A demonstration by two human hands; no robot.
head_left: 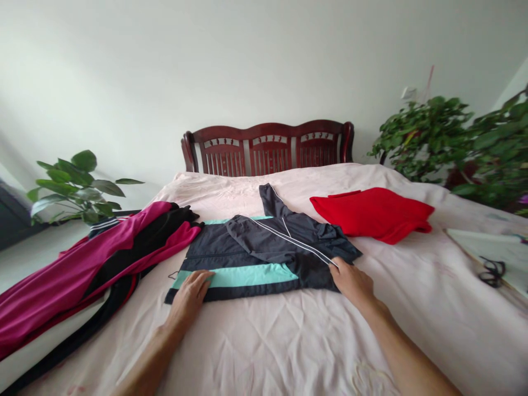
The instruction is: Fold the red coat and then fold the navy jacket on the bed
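Note:
A dark grey jacket (247, 247) with teal panels and white piping lies spread sideways on the bed, one sleeve folded across its body and the other reaching toward the headboard. My left hand (193, 290) rests on the jacket's near left corner, its fingers stretched out over the teal stripe. At the jacket's right end, my right hand (353, 281) has its fingers closed on the dark fabric where the white piping ends. The underside of that grip is hidden.
A folded red garment (373, 214) lies right of the jacket. Magenta and black clothes (111, 258) are heaped at left. The pale bedsheet (280, 346) is wrinkled. A wooden headboard (270, 151) stands behind. Plants flank the bed; a dark, looped object (491, 271) sits far right.

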